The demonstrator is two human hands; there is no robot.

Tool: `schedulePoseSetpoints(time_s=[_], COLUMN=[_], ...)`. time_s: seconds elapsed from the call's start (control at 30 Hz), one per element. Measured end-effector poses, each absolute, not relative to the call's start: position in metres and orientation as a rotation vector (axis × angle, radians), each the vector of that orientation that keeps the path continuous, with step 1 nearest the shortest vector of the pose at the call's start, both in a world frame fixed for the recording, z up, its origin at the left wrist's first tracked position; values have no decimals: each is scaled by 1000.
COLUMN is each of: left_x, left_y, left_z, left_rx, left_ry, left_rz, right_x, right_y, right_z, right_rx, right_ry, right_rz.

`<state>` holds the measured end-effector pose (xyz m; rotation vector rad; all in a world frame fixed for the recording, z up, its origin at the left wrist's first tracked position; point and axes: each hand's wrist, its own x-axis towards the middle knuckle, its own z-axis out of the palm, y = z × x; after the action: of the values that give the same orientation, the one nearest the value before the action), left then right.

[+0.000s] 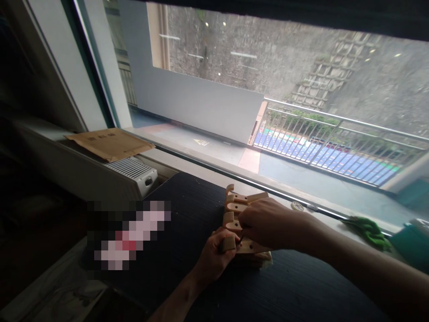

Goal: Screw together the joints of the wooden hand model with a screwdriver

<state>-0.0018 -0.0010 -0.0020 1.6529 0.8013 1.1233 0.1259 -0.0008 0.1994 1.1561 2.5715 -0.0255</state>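
Note:
Several curved pale wooden hooks [236, 207] with dark holes lie side by side on the dark tabletop [187, 210], near the window. My left hand [216, 252] is closed around the curled end of the nearest wooden hook [229, 243]. Over the row bends my right hand [259, 221], its fingers pinched together close to the left fingertips. A thin dark thing shows below the right fingers, too small to name. Part of the row is hidden behind the right hand and wrist.
A brown paper envelope [112, 142] rests on a white vented unit [132, 169] at left. On the sill at right lie a green cloth [370, 232] and a small round object [297, 206]. A teal container [410, 243] stands at the far right. A blurred-out patch covers the table's left.

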Motion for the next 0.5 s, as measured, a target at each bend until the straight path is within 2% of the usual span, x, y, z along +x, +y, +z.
schedulePoseSetpoints(time_s=[0.17, 0.5], left_x=[-2, -3], left_y=[0, 0], left_z=[-3, -3], left_rx=[1683, 1682], left_ry=[814, 811], left_rz=[1131, 1125], right_x=[128, 131], right_y=[-7, -4], right_z=[207, 201], right_rx=[1296, 1158], right_ry=[2480, 2516], right_rz=[-31, -62])
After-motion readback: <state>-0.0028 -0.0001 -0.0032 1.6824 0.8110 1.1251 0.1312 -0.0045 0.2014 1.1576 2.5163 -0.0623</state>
